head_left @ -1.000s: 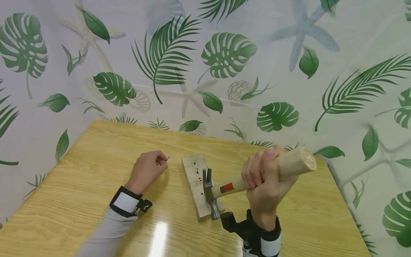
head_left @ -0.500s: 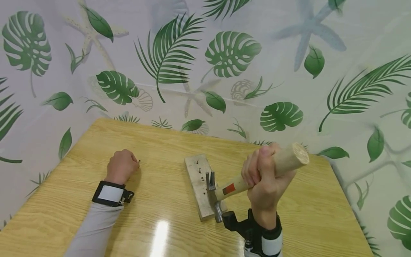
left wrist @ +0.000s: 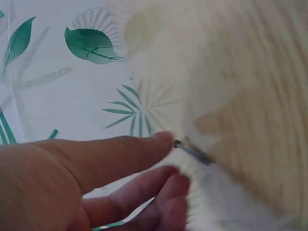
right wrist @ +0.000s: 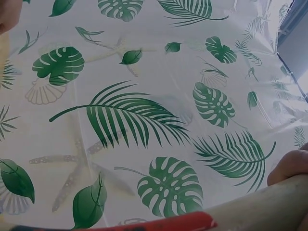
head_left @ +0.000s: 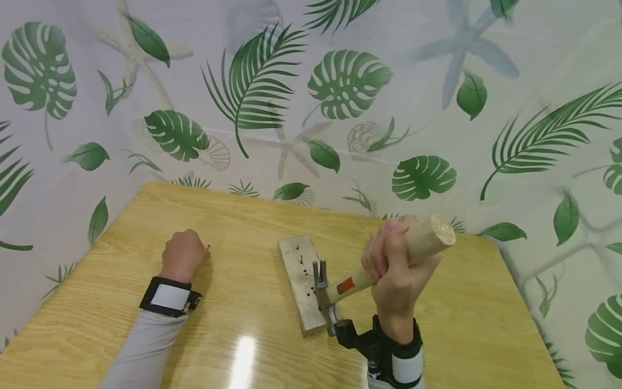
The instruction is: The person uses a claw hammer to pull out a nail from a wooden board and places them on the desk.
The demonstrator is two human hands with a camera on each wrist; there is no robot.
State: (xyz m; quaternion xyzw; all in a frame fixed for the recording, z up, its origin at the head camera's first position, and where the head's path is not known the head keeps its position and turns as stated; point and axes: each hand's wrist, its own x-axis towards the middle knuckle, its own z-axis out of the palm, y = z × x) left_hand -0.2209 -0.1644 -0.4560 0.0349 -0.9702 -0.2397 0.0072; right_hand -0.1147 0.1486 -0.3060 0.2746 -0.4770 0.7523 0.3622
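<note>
My right hand (head_left: 397, 270) grips the pale wooden handle of a claw hammer (head_left: 360, 279). The hammer's metal head hangs over the right side of a wooden block (head_left: 305, 309); whether it touches the block I cannot tell. Small dark holes and a couple of nails (head_left: 301, 259) mark the block's top. Farther left, above the table, my left hand (head_left: 183, 252) pinches a small nail (left wrist: 195, 151), whose shank sticks out past the fingertips in the left wrist view. In the right wrist view the hammer handle (right wrist: 262, 206) with its red band crosses the bottom.
The block lies on a yellow wood-grain table (head_left: 252, 302). Behind the table hangs a white sheet (head_left: 272, 178) printed with green leaves and starfish. Each wrist wears a strap with a camera (head_left: 167, 297).
My left hand has moved left, away from the block, with the nail, then stayed about there. The right hand and hammer handle have tipped slightly left; the hammer head stays over the block.
</note>
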